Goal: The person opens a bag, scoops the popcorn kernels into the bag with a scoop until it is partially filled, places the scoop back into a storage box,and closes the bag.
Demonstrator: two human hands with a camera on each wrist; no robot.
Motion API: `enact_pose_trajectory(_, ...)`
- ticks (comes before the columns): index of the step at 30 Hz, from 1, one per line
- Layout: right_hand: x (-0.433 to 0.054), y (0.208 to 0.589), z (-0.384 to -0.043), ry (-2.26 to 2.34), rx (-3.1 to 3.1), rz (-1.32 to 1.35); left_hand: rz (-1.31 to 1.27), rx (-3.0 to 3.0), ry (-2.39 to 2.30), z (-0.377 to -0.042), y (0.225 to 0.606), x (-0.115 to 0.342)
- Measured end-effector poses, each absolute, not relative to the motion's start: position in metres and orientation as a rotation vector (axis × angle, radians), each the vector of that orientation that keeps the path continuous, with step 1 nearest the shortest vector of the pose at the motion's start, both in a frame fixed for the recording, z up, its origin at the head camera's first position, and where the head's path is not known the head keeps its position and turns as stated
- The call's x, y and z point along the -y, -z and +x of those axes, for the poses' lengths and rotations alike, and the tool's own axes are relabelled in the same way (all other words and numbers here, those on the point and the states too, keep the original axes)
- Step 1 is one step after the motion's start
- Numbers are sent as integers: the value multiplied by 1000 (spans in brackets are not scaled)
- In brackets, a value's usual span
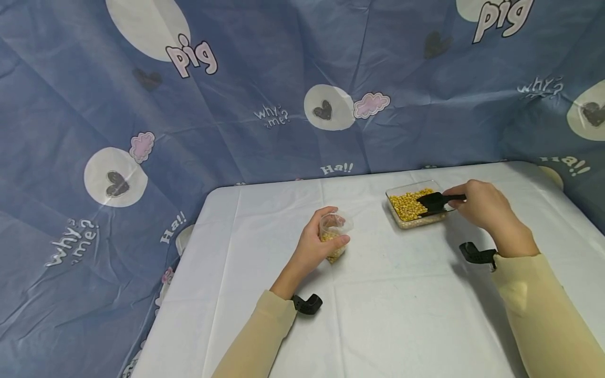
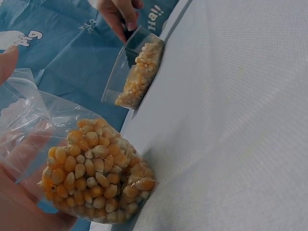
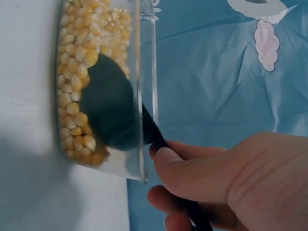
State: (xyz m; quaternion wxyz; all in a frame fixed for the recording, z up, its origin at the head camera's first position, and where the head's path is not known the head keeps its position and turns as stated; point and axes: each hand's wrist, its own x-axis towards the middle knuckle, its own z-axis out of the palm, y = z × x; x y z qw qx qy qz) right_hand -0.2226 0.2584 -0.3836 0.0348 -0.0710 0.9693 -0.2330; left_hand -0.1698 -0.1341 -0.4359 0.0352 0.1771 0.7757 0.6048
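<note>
My left hand (image 1: pixel 309 242) holds a clear plastic bag (image 2: pixel 96 173) around its sides, its mouth standing open at the top. Corn kernels fill the lower part of the bag, which looks set on the table. To the right, a clear rectangular container (image 1: pixel 403 224) holds more yellow corn kernels (image 3: pixel 74 82). My right hand (image 1: pixel 484 206) grips the handle of a small black scoop (image 1: pixel 432 201). The scoop's blade lies inside the container, its tip against the kernels, as the right wrist view shows through the clear wall. The handle slants out over the rim.
A white cloth covers the table (image 1: pixel 392 315). Behind it and on the left hangs a blue printed curtain (image 1: pixel 283 147). Black camera mounts sit on both wrists. The bag and the container stand apart, with white cloth between them.
</note>
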Motion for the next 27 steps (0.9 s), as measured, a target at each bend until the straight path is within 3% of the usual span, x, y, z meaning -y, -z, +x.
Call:
enact_pose_trajectory(12, -262, 396, -231, 756, -2897, -241, 519, -2360, -1847, -154, 406, 130)
enact_pose_trajectory(27, -259, 401, -236, 804, -2855, -175, 526, -2339, -1867, -155, 407, 128)
